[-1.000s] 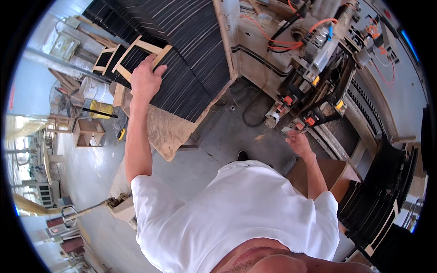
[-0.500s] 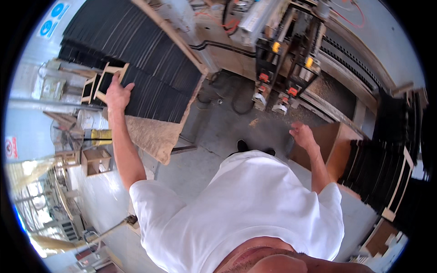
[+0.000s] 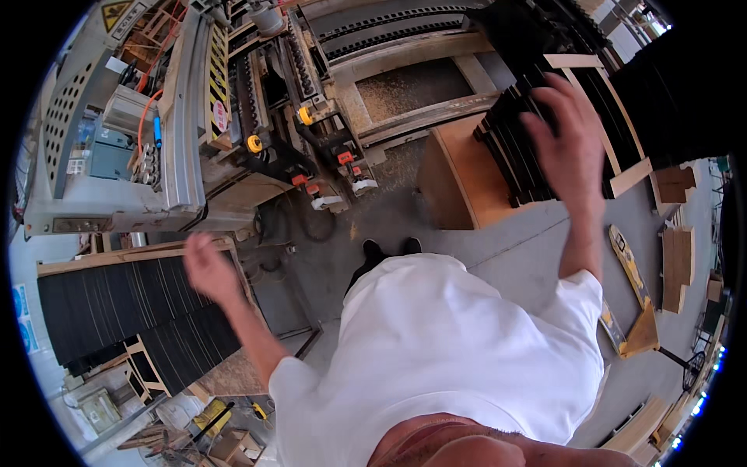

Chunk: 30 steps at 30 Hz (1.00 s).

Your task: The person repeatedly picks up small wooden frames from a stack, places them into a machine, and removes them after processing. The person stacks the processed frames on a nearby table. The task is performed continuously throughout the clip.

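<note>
My right hand (image 3: 566, 132) is raised at the right with its thumb and fingers apart, holding nothing I can see. Below and beside it stands a stack of black slats (image 3: 502, 148), with a pale wood-edged black frame (image 3: 630, 177) on top; whether my fingers touch either cannot be told. My left hand (image 3: 210, 268) hangs by the right side of a wide stack of black boards (image 3: 101, 300). Motion smears its fingers. At the near side of those boards sits a small frame with pale wooden bars (image 3: 142, 366).
A machine with red and yellow clamps (image 3: 342, 159) stands ahead, sawdust (image 3: 405, 93) beside it. A brown wooden box (image 3: 447, 179) is near the right stack. A yellow pallet jack (image 3: 642, 331) stands on the grey floor at the right; buckets and offcuts lie lower left.
The view has swung right. My left hand has come off the small wood-edged frame at the left stack. My right hand has risen from beside the brown box to the right stack.
</note>
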{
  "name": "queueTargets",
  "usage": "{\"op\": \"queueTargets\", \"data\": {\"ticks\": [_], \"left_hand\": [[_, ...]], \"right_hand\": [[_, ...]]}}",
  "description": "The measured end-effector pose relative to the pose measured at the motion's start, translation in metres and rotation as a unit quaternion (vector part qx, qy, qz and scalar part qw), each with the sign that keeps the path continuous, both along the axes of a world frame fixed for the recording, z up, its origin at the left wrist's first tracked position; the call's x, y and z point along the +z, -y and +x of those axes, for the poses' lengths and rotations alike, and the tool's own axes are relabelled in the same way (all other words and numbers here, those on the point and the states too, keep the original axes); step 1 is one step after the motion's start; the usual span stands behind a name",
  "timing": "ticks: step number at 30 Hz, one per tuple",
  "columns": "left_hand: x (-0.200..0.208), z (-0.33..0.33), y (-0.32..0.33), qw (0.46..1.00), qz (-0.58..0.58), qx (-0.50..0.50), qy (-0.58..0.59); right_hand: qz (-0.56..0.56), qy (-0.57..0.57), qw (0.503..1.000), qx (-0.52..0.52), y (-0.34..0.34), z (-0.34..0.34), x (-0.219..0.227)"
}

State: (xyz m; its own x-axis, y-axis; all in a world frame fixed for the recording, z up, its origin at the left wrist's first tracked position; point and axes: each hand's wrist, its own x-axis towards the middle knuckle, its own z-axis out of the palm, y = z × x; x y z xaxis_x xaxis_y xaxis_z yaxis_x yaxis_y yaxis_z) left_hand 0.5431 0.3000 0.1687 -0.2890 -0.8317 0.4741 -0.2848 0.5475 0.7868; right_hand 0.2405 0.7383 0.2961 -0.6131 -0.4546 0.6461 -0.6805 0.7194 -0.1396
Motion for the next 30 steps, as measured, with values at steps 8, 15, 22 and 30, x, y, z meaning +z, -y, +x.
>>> {"op": "queueTargets", "data": {"ticks": [8,15,22,30], "left_hand": [[-0.091,-0.239,0.052,0.921,0.304,-0.243,-0.03],[-0.13,-0.431,0.206,0.806,0.535,-0.203,-0.151],[-0.132,-0.56,0.276,0.763,0.592,-0.136,-0.223],[-0.171,-0.546,0.285,0.741,0.567,-0.112,-0.344]], "right_hand": [[0.06,0.191,0.931,-0.304,-0.056,-0.026,-0.001],[-0.039,0.125,0.948,-0.29,0.0,-0.015,0.022],[-0.011,0.113,0.984,-0.141,0.106,0.005,0.035],[-0.002,0.201,0.977,0.066,0.212,-0.049,-0.019]]}}
